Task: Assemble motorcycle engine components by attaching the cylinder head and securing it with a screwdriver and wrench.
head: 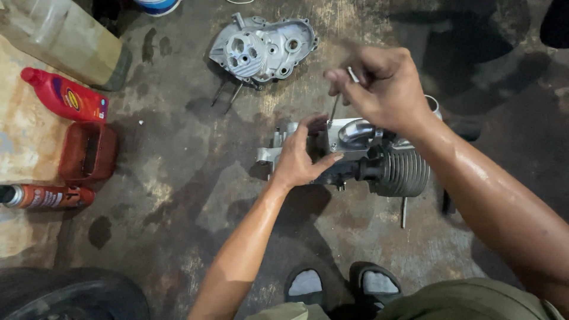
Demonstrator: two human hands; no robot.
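Aluminium engine assembly (361,157), with a finned cylinder at its right end, lies on the floor in the middle of the scene, just beyond the person's feet. Left hand (299,155) is pressed flat on the casing at its left part, fingers spread over the top edge, bracing it rather than closed round anything. Right hand (379,86) is raised above the assembly, clenched on a thin metal tool (336,102) whose shaft points down toward the casing top; its tip is too small and blurred to identify, and contact with the casing cannot be confirmed. Judgement: a fastener on the casing top is being worked, and the next motion calls for a firm brace from the left hand and the shaft kept square to the fitting, lest it slip. A separate crankcase cover (264,48) lies apart at the far side. Concrete floor (178,178) is stained dark with oil and patchy. At the left stand a red bottle (65,96), a red open container (89,151), a spray can (41,197) and a translucent jug (65,35); a tyre (65,296) sits near left.
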